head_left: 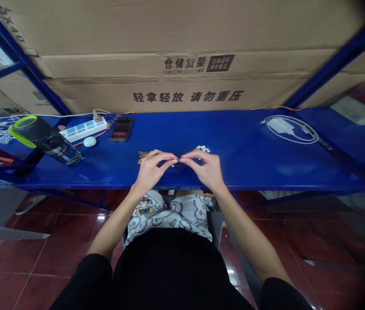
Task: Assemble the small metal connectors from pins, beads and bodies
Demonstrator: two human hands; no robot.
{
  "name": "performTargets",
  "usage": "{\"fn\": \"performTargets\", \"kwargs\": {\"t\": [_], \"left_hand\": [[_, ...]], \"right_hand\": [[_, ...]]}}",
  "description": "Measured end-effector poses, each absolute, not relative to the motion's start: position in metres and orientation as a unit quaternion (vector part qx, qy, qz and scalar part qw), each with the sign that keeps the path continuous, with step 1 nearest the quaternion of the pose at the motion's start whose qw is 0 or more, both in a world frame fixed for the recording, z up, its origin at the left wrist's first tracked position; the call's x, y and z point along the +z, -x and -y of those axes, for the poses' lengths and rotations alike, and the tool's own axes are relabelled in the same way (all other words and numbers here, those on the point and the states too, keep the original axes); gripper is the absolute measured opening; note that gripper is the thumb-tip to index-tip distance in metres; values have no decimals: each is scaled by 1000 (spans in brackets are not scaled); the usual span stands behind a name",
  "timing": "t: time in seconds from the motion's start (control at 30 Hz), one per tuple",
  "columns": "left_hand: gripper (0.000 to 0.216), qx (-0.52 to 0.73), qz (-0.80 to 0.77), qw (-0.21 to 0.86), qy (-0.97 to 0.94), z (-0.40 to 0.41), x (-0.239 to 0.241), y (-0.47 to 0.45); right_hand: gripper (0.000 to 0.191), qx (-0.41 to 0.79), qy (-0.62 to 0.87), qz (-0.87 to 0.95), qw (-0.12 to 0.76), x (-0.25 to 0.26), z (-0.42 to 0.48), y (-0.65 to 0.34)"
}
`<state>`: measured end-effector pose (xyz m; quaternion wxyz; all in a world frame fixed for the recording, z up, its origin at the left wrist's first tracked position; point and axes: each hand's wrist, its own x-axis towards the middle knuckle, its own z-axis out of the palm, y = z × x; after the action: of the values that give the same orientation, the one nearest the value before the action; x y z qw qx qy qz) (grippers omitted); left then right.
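Note:
My left hand (pixel 156 165) and my right hand (pixel 204 165) meet fingertip to fingertip just above the front part of the blue table (pixel 234 133). Both are closed in a pinch, with a tiny thing between them, too small to name. Behind my left hand lies a little pile of yellow-brown pieces (pixel 142 156), partly covered by the fingers. A cluster of small white pieces (pixel 203 149) lies just beyond my right hand. Some thin small bits show on the table below the fingertips.
To the left stand a dark bottle with a lime-green loop (pixel 53 140), a white power strip (pixel 85 129) and a small pale round object (pixel 89 141). A blurred-out dark item (pixel 121 128) lies beside them. At right is a white charger with coiled cable (pixel 281 125). Cardboard (pixel 182 38) forms the back.

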<state>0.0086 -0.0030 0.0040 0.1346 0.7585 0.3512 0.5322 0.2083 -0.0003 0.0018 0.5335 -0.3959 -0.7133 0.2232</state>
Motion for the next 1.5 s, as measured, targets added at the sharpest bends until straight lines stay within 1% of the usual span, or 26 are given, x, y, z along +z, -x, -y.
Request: {"fn": "performTargets", "kwargs": {"t": [0.17,0.33,0.63,0.8,0.97,1.07,1.23,1.33,1.5], "left_hand": [[6,524,-357,110,-766,2,-1,-8],[8,518,-363,82,-770,1,-5,-8],[12,509,-364,15,-780,3,-6,-8],[12,510,-357,22,-782,4,-6,-9],[12,508,-365,14,-780,7,-5,-11],[12,505,-372,28,-779,7,-4,-11],[9,529,-383,76,-753,6,-2,-10],[9,537,-387,81,-745,5,-1,-10],[9,530,-383,74,-753,4,-3,-10]], "right_hand": [[5,209,392,720,533,3,1,-208],[5,163,375,740,534,3,2,-208],[2,141,349,755,537,2,1,-207],[5,92,329,773,534,1,2,-206],[6,118,371,754,530,0,2,-207],[6,137,382,745,529,-1,1,-207],[13,164,371,747,527,-1,2,-207],[18,168,364,752,523,-1,2,-207],[19,150,343,758,534,0,1,-207]]}}
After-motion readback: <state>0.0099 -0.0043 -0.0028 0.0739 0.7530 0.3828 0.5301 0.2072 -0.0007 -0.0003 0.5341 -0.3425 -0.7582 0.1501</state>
